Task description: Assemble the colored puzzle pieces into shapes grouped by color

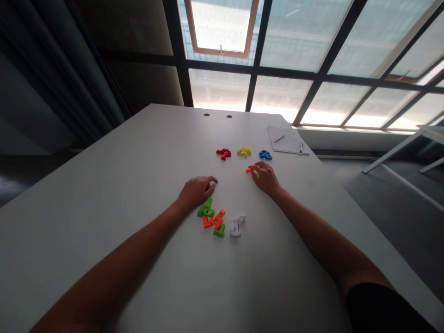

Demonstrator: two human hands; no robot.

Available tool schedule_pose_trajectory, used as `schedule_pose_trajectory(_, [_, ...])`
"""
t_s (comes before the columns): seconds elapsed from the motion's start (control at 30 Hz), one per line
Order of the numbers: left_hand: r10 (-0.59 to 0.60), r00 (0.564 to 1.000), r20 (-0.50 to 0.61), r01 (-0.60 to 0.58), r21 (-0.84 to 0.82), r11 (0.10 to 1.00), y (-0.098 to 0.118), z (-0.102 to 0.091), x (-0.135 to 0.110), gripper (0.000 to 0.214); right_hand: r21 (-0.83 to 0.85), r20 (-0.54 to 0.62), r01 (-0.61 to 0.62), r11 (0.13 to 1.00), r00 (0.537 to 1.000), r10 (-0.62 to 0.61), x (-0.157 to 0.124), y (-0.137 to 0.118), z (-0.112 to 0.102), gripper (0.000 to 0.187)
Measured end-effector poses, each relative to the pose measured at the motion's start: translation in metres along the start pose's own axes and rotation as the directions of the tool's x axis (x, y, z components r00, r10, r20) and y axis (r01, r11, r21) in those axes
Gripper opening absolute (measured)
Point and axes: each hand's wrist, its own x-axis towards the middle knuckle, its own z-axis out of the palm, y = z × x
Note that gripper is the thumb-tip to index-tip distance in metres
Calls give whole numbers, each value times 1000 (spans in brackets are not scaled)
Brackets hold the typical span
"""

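My right hand pinches a small orange plastic piece at the tabletop, just in front of the coloured groups. To the left, my left hand rests on the table with fingers loosely curved and nothing visible between them. Close below it lie green plastic pieces, with several orange pieces and another green piece beside them. White pieces form a group to their right. Beyond my hands sit a red group, a yellow group and a blue group.
Everything lies on a large white table. Paper sheets with a pen and a second pen are at its right far side. Two round holes mark the far end, before tall windows. Another white table stands at right.
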Motion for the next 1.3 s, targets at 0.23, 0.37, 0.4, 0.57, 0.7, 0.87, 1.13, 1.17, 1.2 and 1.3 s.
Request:
schedule_pose_trajectory(0.23, [19,1000,-18,-18,11,1000,-2,2,0,28,29,86,48,998,995,-50,2,0,1,38])
schedule_pose_trajectory(0.37, [16,1000,-20,-16,15,1000,-3,3,0,29,21,42,63,998,997,-64,0,-3,-2,41])
schedule_pose_trajectory(0.4, [15,1000,-19,-15,15,1000,-3,2,0,29,22,36,67,998,997,-67,0,-4,-3,37])
schedule_pose_trajectory(0.57, [12,1000,-8,-11,15,1000,-2,1,0,30,26,47,97,995,994,-98,-1,-9,-8,28])
schedule_pose_trajectory(0.7, [9,1000,-4,-9,10,1000,-1,1,0,31,139,-17,222,965,975,-222,-6,-29,-20,24])
schedule_pose_trajectory(0.87, [6,1000,-14,-6,7,1000,-2,1,0,31,527,63,426,735,843,-534,-17,-89,-37,22])
schedule_pose_trajectory(1.13, [14,1000,-16,-14,6,1000,-2,0,0,31,566,186,477,672,721,-668,-21,-129,-48,27])
schedule_pose_trajectory(1.17, [12,1000,-13,-12,3,1000,-1,0,0,31,566,180,475,674,727,-663,-20,-124,-48,23])
schedule_pose_trajectory(1.2, [9,1000,-11,-9,-1,1000,-1,0,0,31,566,175,469,679,736,-654,-18,-118,-47,20])
schedule_pose_trajectory(1.3, [8,1000,-7,-8,-8,1000,-1,0,0,31,538,172,433,723,784,-597,-11,-94,-43,18])
